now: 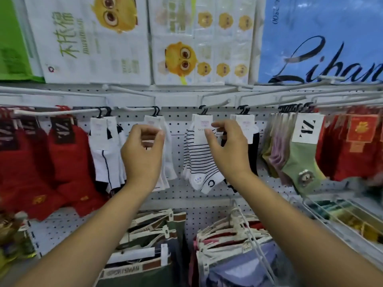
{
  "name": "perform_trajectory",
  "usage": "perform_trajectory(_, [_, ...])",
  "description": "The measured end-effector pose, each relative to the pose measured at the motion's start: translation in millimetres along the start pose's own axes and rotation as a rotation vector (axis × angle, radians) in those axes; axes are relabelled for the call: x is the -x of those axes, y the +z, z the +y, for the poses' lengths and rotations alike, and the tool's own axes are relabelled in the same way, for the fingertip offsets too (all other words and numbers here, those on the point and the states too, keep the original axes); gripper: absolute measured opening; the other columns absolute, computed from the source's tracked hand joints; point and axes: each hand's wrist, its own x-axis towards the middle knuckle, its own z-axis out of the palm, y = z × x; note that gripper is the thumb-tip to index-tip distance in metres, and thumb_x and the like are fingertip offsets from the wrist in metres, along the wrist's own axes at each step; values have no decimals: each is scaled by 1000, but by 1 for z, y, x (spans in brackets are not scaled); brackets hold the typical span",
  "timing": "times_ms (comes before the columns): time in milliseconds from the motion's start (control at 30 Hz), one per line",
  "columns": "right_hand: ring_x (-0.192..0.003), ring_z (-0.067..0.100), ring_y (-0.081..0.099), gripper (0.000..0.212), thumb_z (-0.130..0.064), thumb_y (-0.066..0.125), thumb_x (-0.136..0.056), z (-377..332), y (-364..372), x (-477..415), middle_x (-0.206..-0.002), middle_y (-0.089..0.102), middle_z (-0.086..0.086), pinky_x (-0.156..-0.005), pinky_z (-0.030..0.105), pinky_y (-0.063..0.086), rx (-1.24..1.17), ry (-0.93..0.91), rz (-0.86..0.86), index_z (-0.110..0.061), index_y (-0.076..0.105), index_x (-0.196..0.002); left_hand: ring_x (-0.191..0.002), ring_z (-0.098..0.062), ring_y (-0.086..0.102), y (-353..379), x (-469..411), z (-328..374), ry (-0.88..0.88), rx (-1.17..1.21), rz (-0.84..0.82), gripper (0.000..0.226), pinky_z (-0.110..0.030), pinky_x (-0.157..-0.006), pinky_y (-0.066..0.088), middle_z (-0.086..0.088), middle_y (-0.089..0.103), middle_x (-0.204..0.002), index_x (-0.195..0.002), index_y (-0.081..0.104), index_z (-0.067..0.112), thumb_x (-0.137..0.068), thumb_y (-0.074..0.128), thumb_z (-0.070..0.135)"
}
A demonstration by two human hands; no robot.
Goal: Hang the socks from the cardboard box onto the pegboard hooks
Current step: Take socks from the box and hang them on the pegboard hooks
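Both my hands are raised to a white pegboard (180,119) with long white hooks (132,109). My left hand (143,150) pinches the card label of a pair of plain white socks (169,162) hanging from a black hanger on a hook. My right hand (224,146) has thumb and finger on the white card of a black-and-white striped pair (199,162) that hangs from its own hook. A white pair with navy trim (105,158) hangs to the left and a black pair (253,154) to the right. The cardboard box is out of view.
Red socks (62,158) fill the hooks at left and far right. Pastel and green socks (296,162) hang right of centre. Packs of tissue (93,38) stand on the shelf above. Folded garments on hangers (149,235) sit below, and a wire basket (342,216) juts out at lower right.
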Motion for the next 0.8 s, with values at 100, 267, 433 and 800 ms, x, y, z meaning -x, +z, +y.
perform_trajectory(100, [-117, 14, 45, 31, -32, 66, -95, -2, 22, -5, -117, 52, -3, -96, 20, 34, 10, 2, 35, -12, 57, -118, -103, -9, 59, -12, -21, -15, -115, -113, 13, 29, -26, -91, 49, 3, 64, -116, -113, 59, 18, -91, 74, 30])
perform_trajectory(267, [-117, 25, 47, 30, -27, 69, -92, 9, 43, -19, -120, 52, 5, -100, 26, 36, 61, 10, 37, -10, 59, -114, -124, -14, 51, 1, -51, -29, -227, -200, -169, 57, -25, -96, 38, 1, 54, -137, -136, 49, 14, -91, 74, 37])
perform_trajectory(433, [-118, 27, 46, 25, -17, 69, -90, 10, 45, -11, -122, 48, 10, -101, 19, 33, 94, -100, 116, -8, 60, -111, -110, -13, 58, 6, -55, -27, -183, -178, -101, 40, -22, -89, 42, 7, 59, -115, -125, 57, 11, -93, 73, 28])
perform_trajectory(800, [-100, 10, 57, 23, -27, 67, -96, -74, 118, 27, -110, 60, -4, -86, 21, 44, -166, -162, -236, -14, 63, -114, -92, -2, 61, -135, -36, -30, 109, -312, 101, 11, -16, -83, 48, 10, 67, -98, -101, 65, 19, -94, 72, 23])
